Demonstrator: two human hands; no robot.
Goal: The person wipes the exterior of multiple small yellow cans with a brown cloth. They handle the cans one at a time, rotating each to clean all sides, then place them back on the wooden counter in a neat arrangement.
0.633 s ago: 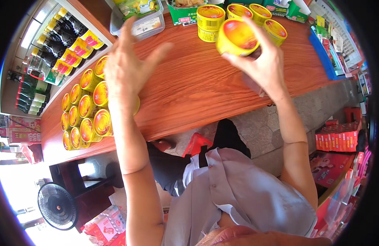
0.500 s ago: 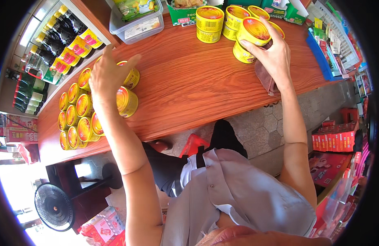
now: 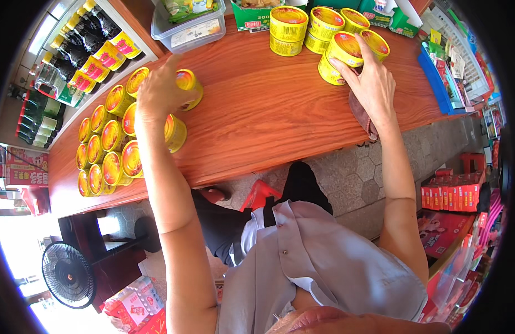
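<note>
Gripped between thumb and forefinger of the right hand [image 3: 377, 83]: the upper tub [image 3: 345, 45], on or just above a lower tub [image 3: 328, 72]. Half-curled at the left hand [image 3: 160, 89], close around a near tub [image 3: 186, 79]; impossible to say whether holding or merely touching. Already two high, beyond and left of the right fingertips: the far-left stack [image 3: 287, 25], with others beside, partly hidden. Left in a single layer, beneath and left of the left hand: about a dozen loose tubs [image 3: 112, 135]. By judgement, only partly stacked. Just left of the right wrist, a brown cloth [image 3: 358, 111]; well right, a blue tray [image 3: 437, 83]. Compared with the earliest frame: lowered at the right hand, instead of tilted in mid-air; less spread at the left.
</note>
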